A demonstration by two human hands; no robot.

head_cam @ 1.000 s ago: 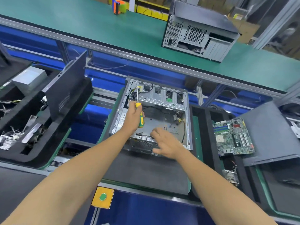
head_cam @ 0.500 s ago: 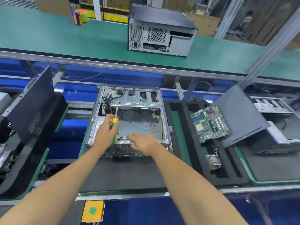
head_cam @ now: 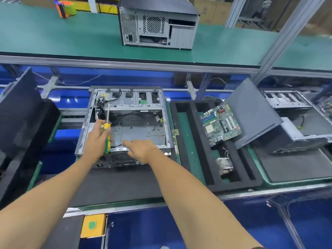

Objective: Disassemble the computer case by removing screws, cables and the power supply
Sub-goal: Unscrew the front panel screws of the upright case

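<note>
An open grey computer case [head_cam: 136,130] lies on a black mat in front of me, its motherboard bay bare. A bundle of yellow and black cables [head_cam: 100,105] hangs in its far left corner. My left hand [head_cam: 97,141] grips a screwdriver [head_cam: 107,133] with a yellow and green handle, shaft pointing up over the case's left side. My right hand [head_cam: 142,150] rests with fingers spread on the case's near rim, above the vented rear panel [head_cam: 122,157].
A black foam tray [head_cam: 185,141] to the right holds a motherboard [head_cam: 220,123] and a heatsink [head_cam: 224,166]. A grey side panel [head_cam: 251,112] leans on another case at right. A closed case [head_cam: 158,24] stands on the green upper shelf. Black panels [head_cam: 19,114] lean at left.
The view has shifted, so the case sits more to the left and lower. Both hands stay at the case's near edge; the right hand has slid slightly left along the rim.
</note>
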